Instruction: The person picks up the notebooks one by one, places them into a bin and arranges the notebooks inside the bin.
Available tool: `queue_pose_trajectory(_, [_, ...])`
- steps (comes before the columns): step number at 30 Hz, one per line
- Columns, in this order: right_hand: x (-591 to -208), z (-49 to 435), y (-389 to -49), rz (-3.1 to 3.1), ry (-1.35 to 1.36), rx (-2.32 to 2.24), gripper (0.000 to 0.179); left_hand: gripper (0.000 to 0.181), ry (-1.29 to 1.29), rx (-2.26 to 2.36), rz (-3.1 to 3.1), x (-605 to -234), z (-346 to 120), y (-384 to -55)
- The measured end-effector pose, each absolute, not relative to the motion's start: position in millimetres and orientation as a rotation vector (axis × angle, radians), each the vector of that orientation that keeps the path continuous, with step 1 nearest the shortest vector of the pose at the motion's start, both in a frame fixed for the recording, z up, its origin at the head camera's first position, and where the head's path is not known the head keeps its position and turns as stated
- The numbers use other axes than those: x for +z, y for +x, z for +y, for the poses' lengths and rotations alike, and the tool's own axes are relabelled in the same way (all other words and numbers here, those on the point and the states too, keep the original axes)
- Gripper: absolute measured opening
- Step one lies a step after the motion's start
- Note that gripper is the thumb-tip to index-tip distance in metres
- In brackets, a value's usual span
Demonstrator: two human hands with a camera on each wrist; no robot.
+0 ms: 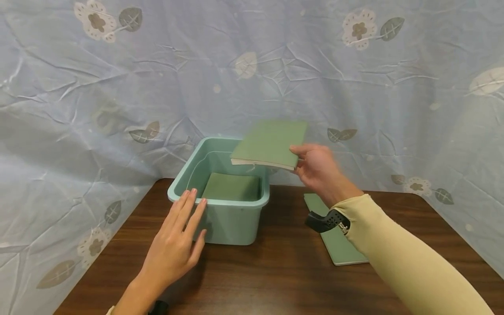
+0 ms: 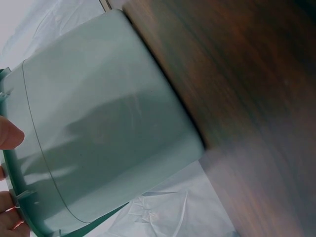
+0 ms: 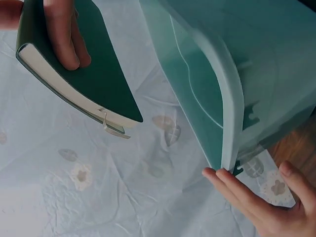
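Note:
My right hand point(image 1: 318, 168) pinches a green notebook point(image 1: 271, 142) by its right edge, thumb on top and fingers beneath, and holds it in the air over the right side of a pale teal plastic bin point(image 1: 232, 223). From the notebook's page edge hangs a small ribbon end point(image 3: 114, 129), seen in the right wrist view. Inside the bin lies another green notebook point(image 1: 232, 187). My left hand point(image 1: 173, 240) has its fingers extended, with fingertips touching the bin's near rim at the left.
On the brown wooden table point(image 1: 275, 280), a further green notebook point(image 1: 338, 245) lies right of the bin, partly hidden by my right forearm and wrist strap point(image 1: 327, 221). Behind the table hangs a pale, wrinkled floral sheet point(image 1: 197, 87).

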State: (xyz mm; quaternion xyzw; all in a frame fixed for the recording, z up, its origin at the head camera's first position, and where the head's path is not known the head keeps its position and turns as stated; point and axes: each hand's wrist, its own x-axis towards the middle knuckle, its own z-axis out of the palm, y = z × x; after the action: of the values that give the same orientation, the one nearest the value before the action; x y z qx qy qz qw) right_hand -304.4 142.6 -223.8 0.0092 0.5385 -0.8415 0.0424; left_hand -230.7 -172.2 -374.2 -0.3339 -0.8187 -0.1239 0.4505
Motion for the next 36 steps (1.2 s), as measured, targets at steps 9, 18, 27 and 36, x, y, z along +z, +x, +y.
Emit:
queue_pose_trajectory(9, [-227.0, 105.7, -315.8, 1.655, 0.046, -2.575, 0.042, 0.055, -0.825, -0.305, -2.025, -374.7, -173.7, -230.6])
queue_pose_trajectory(18, [-230.6, 72.5, -319.5, 1.7, 0.064, -2.566, 0.021, 0.055, -0.83, -0.307, -2.028, -374.2, -175.3, -231.0])
queue_pose_trajectory(27, [-233.9, 64.0, -322.4, 1.696, 0.063, -2.572, 0.034, 0.055, -0.839, -0.314, -2.014, -373.3, -173.3, -232.1])
queue_pose_trajectory(36, [-242.2, 59.1, -322.3, 1.779, 0.056, -2.486, 0.031, 0.055, -0.833, -0.314, -2.017, -373.7, -174.3, -231.2])
